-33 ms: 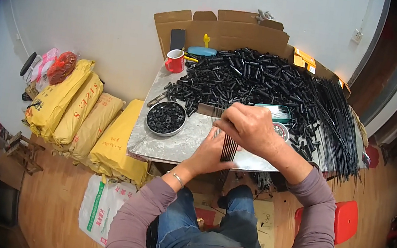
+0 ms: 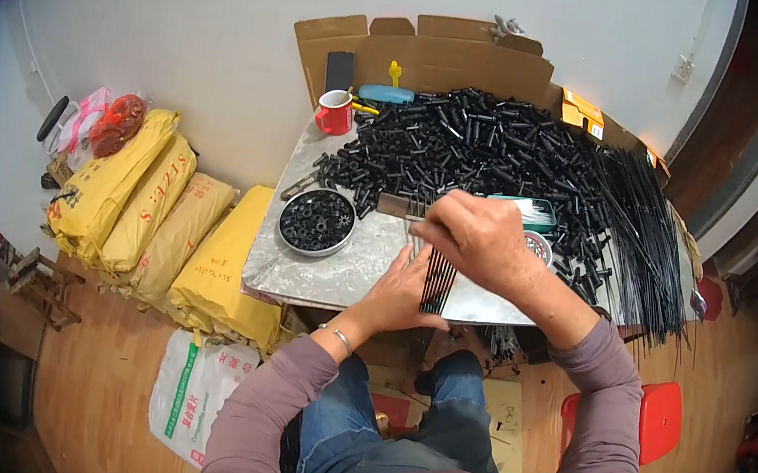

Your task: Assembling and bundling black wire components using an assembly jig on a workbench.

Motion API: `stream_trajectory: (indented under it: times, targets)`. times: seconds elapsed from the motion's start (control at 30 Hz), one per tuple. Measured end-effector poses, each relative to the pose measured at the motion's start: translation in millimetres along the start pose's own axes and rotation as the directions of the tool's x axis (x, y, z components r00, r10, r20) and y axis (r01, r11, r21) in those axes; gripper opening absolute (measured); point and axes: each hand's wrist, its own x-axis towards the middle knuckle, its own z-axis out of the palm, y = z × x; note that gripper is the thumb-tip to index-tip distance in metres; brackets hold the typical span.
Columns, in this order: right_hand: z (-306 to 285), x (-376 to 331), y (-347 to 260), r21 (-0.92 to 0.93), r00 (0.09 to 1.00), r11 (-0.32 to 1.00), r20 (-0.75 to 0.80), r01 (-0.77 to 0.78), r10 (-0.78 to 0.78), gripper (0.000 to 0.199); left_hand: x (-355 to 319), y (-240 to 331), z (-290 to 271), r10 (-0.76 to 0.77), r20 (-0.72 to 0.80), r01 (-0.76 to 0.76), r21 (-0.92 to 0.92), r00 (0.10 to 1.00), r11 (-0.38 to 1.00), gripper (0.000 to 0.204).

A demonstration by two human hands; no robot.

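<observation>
Over the table's near edge, my left hand holds a row of thin black rods, its thumb across their lower part. The rods stand close together and nearly upright. My right hand is closed at their upper ends, fingers bent in a pinch; what lies between its fingertips is hidden. A flat brownish-grey piece lies just left of my right fingertips. Behind my hands spreads a big heap of short black tubular parts. Many long thin black rods lie at the right.
On the grey table stand a bowl of small black toothed parts, a red mug, a green tray with white pieces and a small bowl. Cardboard lines the back. Yellow sacks lie left; a red stool stands right.
My right hand has shifted up very slightly, and the rods in my left hand look a little more spread. The rest of the view has only shifted slightly.
</observation>
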Motion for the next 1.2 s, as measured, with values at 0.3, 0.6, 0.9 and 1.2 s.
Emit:
stream_trajectory:
  times: [0.3,0.6,0.9,1.2]
  targets:
    - [3.9,-3.0,90.3,0.362,0.688,0.626,0.062,-0.691,0.723,0.014,-11.9,-21.7,3.4,0.096,0.179,-0.142,0.265,0.979,0.954,0.083]
    - [121.2,-63.1,94.9,0.134,0.798,0.858,0.461,-0.496,0.389,0.019,-14.5,-24.6,9.5,-0.086,0.126,0.034,0.365,0.988,0.93,0.104]
    - [40.6,-109.7,191.2,-0.361,0.566,0.69,0.397,-0.627,0.722,0.013,-20.0,-26.6,-2.6,-0.091,0.133,0.039,0.353,0.987,0.935,0.098]
    - [31.3,-96.3,202.4,-0.419,0.695,0.767,0.346,-0.487,0.63,0.012,-19.1,-25.3,-9.6,-0.125,0.164,0.07,0.307,0.979,0.949,0.099]
